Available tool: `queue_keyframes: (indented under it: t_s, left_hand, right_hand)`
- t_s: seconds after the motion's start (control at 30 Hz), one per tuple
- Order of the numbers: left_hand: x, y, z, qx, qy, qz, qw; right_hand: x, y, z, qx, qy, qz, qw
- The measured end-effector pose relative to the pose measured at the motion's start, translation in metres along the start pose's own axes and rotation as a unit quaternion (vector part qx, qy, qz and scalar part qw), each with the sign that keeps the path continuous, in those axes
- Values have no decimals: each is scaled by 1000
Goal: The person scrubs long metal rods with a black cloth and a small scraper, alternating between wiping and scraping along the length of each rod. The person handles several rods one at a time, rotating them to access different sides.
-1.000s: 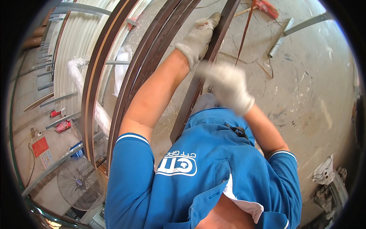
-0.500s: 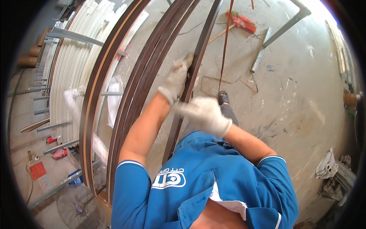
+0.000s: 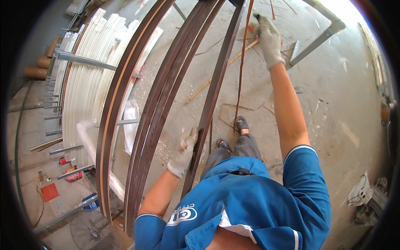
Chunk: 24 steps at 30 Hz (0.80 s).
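Dark brown long profile (image 3: 216,79) runs lengthwise in front of me, rising away from my waist. My left hand (image 3: 183,152), in a soiled white work glove, grips its near part from the left side; some fingers are hidden behind it. My right hand (image 3: 268,41), gloved too, is stretched far forward on the right of that profile. Its fingers look closed around a small dark item at the tips, which I cannot make out. Close to it hangs a thin reddish-brown strip (image 3: 241,71), apart from the hand as far as I can see.
More brown profiles (image 3: 166,83) lie left of mine, with another brown length (image 3: 121,83) beyond. White profiles (image 3: 83,91) are stacked on a metal rack at far left. A broom handle (image 3: 204,89) lies on the floor; a fan (image 3: 91,231) stands at lower left.
My right hand has swung forward and to the right, away from the profile. My left hand has slid back along the profile toward my body.
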State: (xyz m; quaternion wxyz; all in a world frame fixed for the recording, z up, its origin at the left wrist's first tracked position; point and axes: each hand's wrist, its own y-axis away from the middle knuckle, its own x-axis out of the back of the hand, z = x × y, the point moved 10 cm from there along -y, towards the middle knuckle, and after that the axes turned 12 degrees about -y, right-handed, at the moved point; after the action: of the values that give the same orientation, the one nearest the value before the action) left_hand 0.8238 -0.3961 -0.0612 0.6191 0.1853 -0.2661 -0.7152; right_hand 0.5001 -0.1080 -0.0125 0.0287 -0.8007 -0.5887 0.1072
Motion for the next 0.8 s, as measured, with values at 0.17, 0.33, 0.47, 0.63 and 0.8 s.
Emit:
queue_keyframes:
  t_s: [0.17, 0.33, 0.47, 0.63, 0.8]
  left_hand:
    - [4, 8, 3, -16, -118, 58, 991]
    - [-16, 19, 20, -44, -157, 83, 983]
    - [-23, 18, 37, -53, -133, 91, 986]
    - [-30, 33, 63, -71, -218, 143, 963]
    - [-20, 45, 59, -1, -315, 168, 934]
  right_hand:
    - [22, 34, 61, -175, -183, -87, 964]
    - [-46, 117, 66, -343, -372, -237, 829]
    - [-89, 136, 35, -315, -573, -292, 698]
    - [-98, 132, 39, -311, -593, -259, 696]
    - [-103, 138, 37, -325, -580, -249, 705]
